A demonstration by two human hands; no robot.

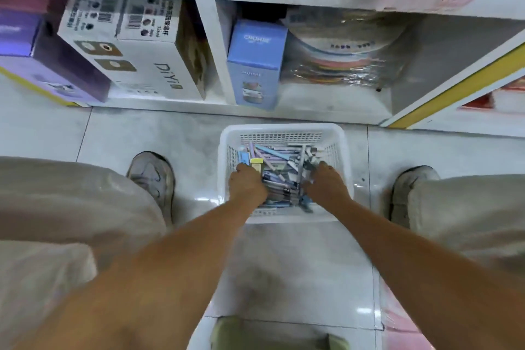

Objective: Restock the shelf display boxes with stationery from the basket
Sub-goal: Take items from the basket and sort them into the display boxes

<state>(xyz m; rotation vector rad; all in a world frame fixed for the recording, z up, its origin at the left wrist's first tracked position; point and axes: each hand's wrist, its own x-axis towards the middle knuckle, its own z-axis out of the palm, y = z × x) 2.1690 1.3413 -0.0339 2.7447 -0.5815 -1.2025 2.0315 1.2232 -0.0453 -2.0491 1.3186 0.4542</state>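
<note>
Looks like the gathering step: both hands, left hand (246,183) and right hand (326,184), are down in the white basket (284,130) on the floor at centre frame, buried in the stationery (279,163). Fingers are hidden in the pile, so I can't tell if either has hold of anything. Next move probably needs a solid grab and a lift to the shelf (335,98) up top, though no display boxes are clearly visible.
</note>
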